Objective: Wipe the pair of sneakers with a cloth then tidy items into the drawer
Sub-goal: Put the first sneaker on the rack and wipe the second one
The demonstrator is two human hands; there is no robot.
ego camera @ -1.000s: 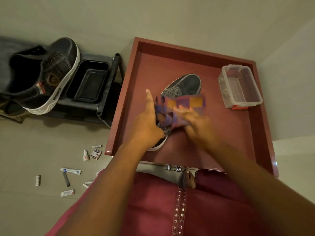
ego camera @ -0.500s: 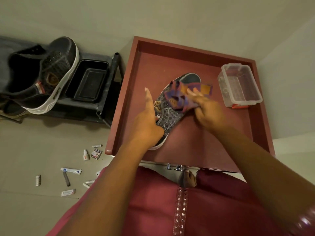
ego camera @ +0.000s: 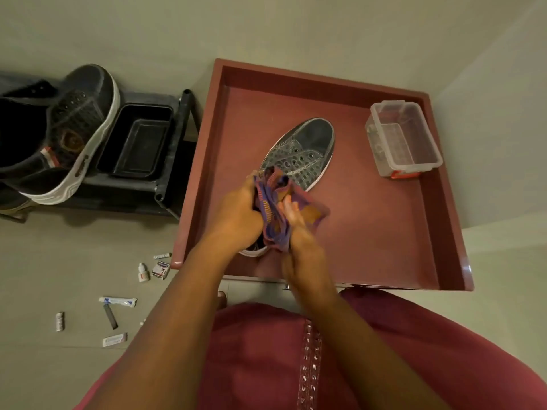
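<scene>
A dark grey sneaker (ego camera: 302, 152) with a white sole lies toe-away on the floor of the maroon drawer (ego camera: 384, 238). My left hand (ego camera: 236, 214) is closed around its heel end. My right hand (ego camera: 299, 232) grips a purple and orange cloth (ego camera: 273, 208), bunched over the heel and between both hands. The heel is hidden by hands and cloth. The second sneaker (ego camera: 74, 134) lies on a black rack at the left.
A clear plastic box (ego camera: 402, 137) stands in the drawer's far right corner. A black tray (ego camera: 139, 143) sits on the rack (ego camera: 174, 184) beside the drawer. Several small tubes, a dropper bottle (ego camera: 143, 272) and a small carton (ego camera: 161, 269) lie scattered on the floor at left.
My right hand has drawn the cloth back from the toe and laces toward the heel. My left hand has closed tighter round the heel. The sneaker stays put.
</scene>
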